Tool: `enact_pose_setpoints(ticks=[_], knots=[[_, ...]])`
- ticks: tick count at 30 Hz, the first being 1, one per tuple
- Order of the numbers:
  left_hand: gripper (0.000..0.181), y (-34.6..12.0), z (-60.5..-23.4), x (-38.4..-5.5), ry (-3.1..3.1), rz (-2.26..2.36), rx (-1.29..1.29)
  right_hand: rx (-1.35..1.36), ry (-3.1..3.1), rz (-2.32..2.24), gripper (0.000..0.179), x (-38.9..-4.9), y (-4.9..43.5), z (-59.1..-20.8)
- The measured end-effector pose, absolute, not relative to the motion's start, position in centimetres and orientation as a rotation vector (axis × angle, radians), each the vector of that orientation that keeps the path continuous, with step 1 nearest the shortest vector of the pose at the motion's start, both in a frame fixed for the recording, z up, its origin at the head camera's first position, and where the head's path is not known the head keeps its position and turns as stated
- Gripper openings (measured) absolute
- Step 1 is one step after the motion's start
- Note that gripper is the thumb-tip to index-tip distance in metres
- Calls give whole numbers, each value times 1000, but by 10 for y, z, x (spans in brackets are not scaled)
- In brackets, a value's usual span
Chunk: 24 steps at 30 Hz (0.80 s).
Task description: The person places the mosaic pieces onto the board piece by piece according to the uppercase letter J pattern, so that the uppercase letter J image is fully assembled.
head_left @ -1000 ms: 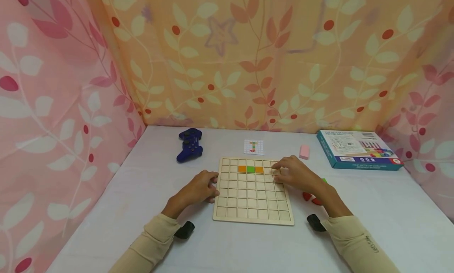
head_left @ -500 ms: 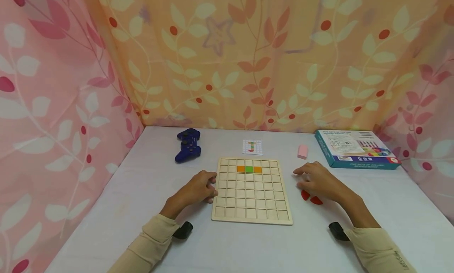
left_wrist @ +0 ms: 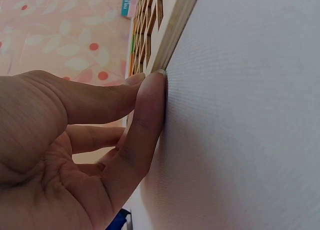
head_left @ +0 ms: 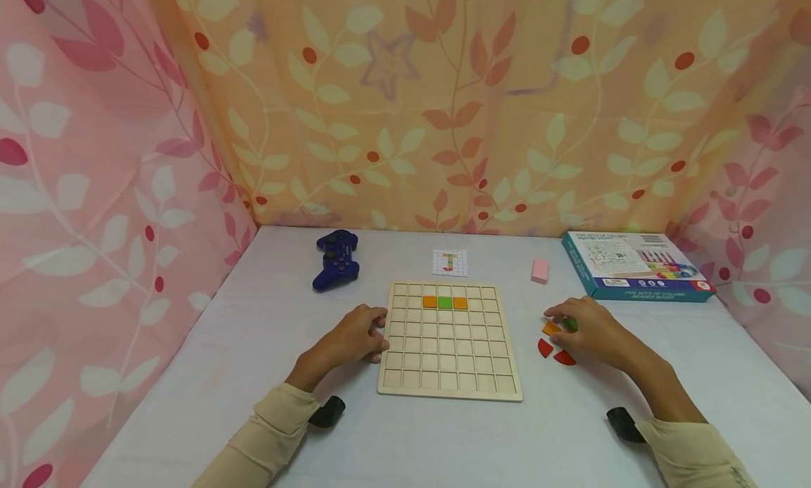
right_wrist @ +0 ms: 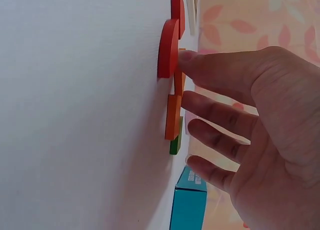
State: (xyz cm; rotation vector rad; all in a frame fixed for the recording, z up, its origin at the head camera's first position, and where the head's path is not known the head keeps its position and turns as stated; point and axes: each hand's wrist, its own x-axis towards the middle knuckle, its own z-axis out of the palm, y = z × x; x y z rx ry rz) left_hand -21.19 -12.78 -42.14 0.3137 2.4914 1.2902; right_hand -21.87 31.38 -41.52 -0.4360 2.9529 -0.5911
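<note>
Right hand: grip apart, over the orange block, right of the board. Left hand: touching the board's left edge; pinch uncertain. Crowding could make the thumb knock a red block. Orange block: partly hidden, direction and long axis unclear.

Right hand masking part of green piece! Box small print unreadable; right wrist view's bottom edge chops box. Left wrist view: board cut off at top.
</note>
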Motion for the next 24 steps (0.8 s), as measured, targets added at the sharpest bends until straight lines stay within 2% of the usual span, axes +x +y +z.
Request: enact_pose_setpoints(ticks=[13, 24], knots=[[58, -127, -423, -213, 2480, 1297, 301, -422, 2937, -615, 38, -217, 321, -418], [56, -128, -422, -212, 2478, 1305, 301, -432, 2915, -685, 35, -225, 304, -414]])
